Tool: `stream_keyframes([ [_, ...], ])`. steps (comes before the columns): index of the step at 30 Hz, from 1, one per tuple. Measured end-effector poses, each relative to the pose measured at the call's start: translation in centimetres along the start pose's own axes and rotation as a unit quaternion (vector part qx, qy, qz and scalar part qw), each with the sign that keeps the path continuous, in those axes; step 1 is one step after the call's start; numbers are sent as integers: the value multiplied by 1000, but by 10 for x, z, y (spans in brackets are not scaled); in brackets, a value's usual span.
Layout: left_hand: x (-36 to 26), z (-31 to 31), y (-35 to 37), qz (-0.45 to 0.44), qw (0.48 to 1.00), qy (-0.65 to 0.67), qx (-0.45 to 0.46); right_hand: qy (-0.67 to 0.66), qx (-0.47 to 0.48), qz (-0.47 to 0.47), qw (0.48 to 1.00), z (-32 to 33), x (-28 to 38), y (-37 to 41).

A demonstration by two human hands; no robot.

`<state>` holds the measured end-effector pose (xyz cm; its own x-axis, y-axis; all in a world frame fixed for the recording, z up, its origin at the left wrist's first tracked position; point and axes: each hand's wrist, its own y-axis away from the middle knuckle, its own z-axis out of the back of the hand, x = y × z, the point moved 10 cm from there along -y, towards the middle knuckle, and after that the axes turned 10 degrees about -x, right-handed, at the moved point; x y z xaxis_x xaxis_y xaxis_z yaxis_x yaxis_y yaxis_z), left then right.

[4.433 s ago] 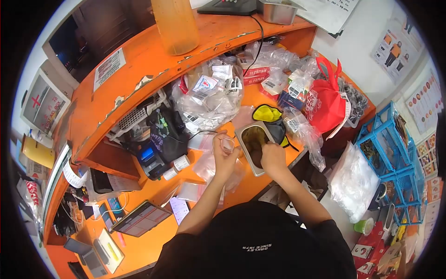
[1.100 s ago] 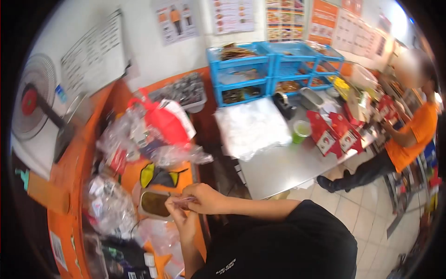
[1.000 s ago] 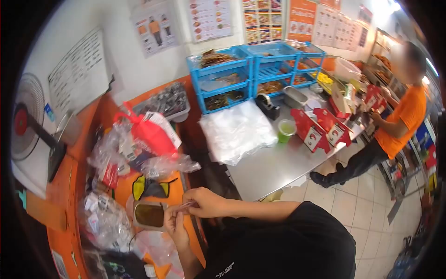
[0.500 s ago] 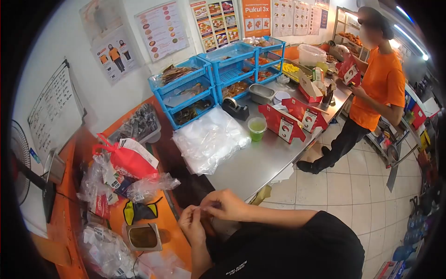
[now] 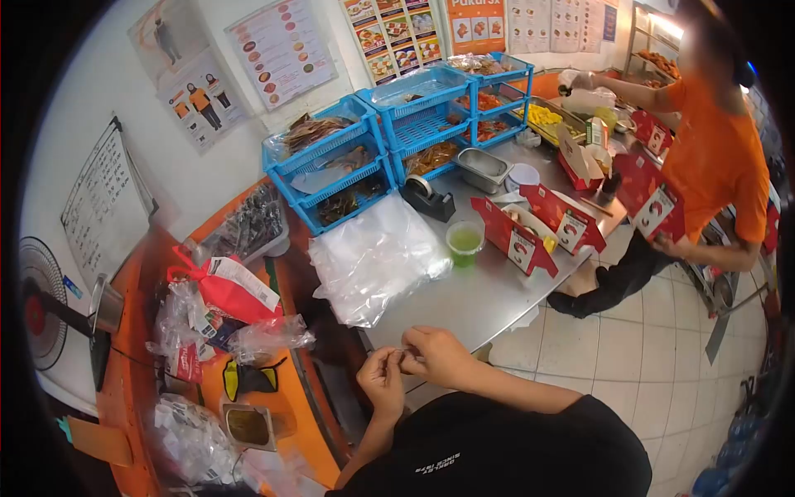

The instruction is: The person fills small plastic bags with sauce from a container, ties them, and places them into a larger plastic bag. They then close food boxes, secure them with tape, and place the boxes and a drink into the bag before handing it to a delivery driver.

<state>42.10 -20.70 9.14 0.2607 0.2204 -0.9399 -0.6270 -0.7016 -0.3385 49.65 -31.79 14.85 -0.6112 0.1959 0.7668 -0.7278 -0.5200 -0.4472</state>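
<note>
At left, a bright red bag with tied top (image 5: 232,294) leans among clear plastic packages on the orange surface (image 5: 302,439), perhaps gathered there to keep them together. Nearer, a rectangular metal container with dark contents (image 5: 248,427) rests open side up, so its contents probably do not spill.

The left hand (image 5: 381,383) and the right hand (image 5: 440,356) meet before the black shirt (image 5: 497,447). Their fingers are narrow, pinching a small thin thing (image 5: 403,354) between them (its exact shape I cannot tell); two hands likely give finer control.

Behind them, a flat pile of clear plastic bags (image 5: 377,261) lies on the grey metal surface (image 5: 431,319), maybe for easy reach. Beside it stands a clear cup with green contents (image 5: 464,242), upright. Farther right, a person in orange (image 5: 716,166) holds a red cardboard box (image 5: 650,197) by its lower edge, seemingly to steady it.
</note>
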Motion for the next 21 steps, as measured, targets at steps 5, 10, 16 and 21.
stream_keyframes([
  [5,-9,-30,-52,73,991,88,-65,40,-35,-70,996,114,-105,-17],
  [10,56,-157,-28,162,973,82,139,-104,60,-58,991,135,-103,-50],
  [16,68,-162,-56,140,981,130,31,-80,33,-128,988,149,-207,-132],
  [21,69,-114,-54,133,985,67,-85,-340,-136,-203,908,177,-243,-218],
])
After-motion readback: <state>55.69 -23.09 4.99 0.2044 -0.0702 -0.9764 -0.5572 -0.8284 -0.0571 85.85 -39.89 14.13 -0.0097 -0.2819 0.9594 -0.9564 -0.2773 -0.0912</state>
